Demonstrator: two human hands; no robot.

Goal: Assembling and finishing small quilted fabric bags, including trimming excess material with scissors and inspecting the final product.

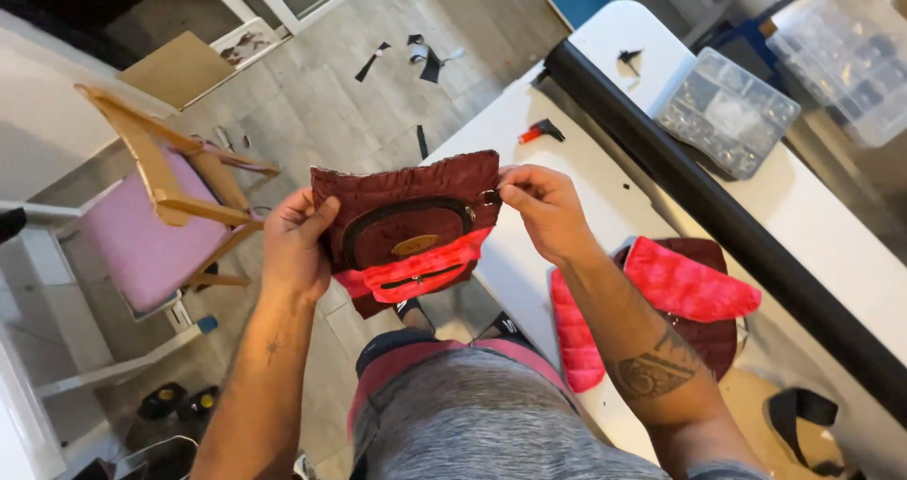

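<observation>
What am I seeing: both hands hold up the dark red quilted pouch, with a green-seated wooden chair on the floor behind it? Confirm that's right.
Not quite. In the head view the left hand and right hand do hold the dark red quilted pouch, but the wooden chair has a pink seat, not green.

maroon quilted bag panel (406,211) | curved zipper, pink lining | held upright above floor

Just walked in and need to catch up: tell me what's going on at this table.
A person holds up a dark red quilted bag panel with both hands: the left hand grips its left edge, the right hand pinches its upper right corner. The panel has a curved black zipper and bright pink lining hanging at the bottom. More pink and dark red fabric pieces lie on the white table, beside a long black roll and a clear compartment box.
</observation>
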